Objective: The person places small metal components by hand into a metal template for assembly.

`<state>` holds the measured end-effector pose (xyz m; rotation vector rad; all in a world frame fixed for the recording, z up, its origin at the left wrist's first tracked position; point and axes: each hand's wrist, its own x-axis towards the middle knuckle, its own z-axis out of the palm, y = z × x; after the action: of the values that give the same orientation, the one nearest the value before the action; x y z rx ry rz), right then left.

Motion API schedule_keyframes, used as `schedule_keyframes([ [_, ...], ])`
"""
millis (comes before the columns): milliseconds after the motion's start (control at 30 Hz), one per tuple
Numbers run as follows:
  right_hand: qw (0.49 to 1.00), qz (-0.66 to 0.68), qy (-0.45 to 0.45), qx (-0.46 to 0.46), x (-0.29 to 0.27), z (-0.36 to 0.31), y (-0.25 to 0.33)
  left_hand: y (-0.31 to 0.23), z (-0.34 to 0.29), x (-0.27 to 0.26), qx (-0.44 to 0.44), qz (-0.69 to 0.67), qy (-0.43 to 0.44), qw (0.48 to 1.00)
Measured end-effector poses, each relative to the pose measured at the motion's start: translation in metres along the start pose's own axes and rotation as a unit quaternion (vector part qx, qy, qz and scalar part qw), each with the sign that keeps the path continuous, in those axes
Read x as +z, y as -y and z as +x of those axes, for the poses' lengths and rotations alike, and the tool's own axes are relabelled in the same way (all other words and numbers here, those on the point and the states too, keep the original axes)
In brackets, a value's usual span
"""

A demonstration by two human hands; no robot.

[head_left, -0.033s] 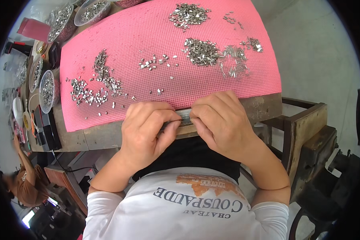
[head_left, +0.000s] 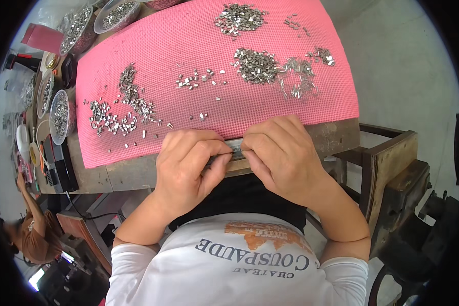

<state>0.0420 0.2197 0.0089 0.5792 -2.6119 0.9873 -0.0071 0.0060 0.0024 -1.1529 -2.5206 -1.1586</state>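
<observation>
Both hands, left hand (head_left: 188,166) and right hand (head_left: 283,153), pinch a small metal strip (head_left: 234,148) between them.

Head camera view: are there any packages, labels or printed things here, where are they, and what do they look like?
Pink flat packet: far left corner of the bench, rectangular.
Shirt print: on the person's white shirt, bottom centre; orange patch above grey lettering.
No screens or signs that I can make out.

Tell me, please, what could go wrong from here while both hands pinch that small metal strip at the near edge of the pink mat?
The metal strip sits right at the table edge, held only by the fingertips of the left hand and right hand; a slip could drop it into the lap. The loose metal pieces lie close to the left hand, so a sideways sweep might scatter them off the pink mat.
</observation>
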Motion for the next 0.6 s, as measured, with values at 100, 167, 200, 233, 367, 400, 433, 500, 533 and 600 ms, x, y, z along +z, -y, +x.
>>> schedule_keyframes([
  [100, 1.000, -0.006, -0.007, -0.004, 0.0025, 0.0011, 0.0009, -0.0010, 0.0004, 0.0034, -0.001, 0.008, -0.004, 1.000],
  [167, 1.000, -0.009, -0.016, -0.005, 0.0032, 0.0012, 0.0014, -0.0002, 0.0004, 0.0047, 0.004, 0.016, -0.004, 1.000],
  [200, 1.000, -0.016, -0.010, -0.009, 0.0028, 0.0009, 0.0015, -0.0002, 0.0001, 0.0053, 0.007, 0.025, -0.007, 1.000],
  [233, 1.000, -0.024, -0.005, -0.013, 0.0023, 0.0006, 0.0017, -0.0002, -0.0001, 0.0054, 0.006, 0.026, -0.005, 1.000],
  [367, 0.998, -0.045, 0.009, -0.032, -0.0011, 0.0008, 0.0041, -0.0024, 0.0003, 0.0037, 0.026, 0.064, -0.003, 0.998],
  [400, 0.999, -0.043, 0.007, -0.033, -0.0003, 0.0014, 0.0045, -0.0025, 0.0011, 0.0024, 0.037, 0.084, -0.001, 0.996],
  [433, 0.999, -0.041, 0.004, -0.033, 0.0004, 0.0020, 0.0048, -0.0027, 0.0024, 0.0009, 0.038, 0.083, 0.000, 0.996],
  [500, 0.999, -0.025, -0.001, -0.026, 0.0003, 0.0035, 0.0042, -0.0041, 0.0049, -0.0016, 0.070, 0.126, 0.004, 0.990],
  [533, 1.000, -0.008, -0.006, -0.021, -0.0001, 0.0037, 0.0041, -0.0052, 0.0053, -0.0016, 0.069, 0.127, 0.004, 0.989],
  [600, 1.000, 0.003, -0.011, -0.014, 0.0004, 0.0038, 0.0038, -0.0072, 0.0067, -0.0013, 0.080, 0.162, 0.003, 0.984],
])
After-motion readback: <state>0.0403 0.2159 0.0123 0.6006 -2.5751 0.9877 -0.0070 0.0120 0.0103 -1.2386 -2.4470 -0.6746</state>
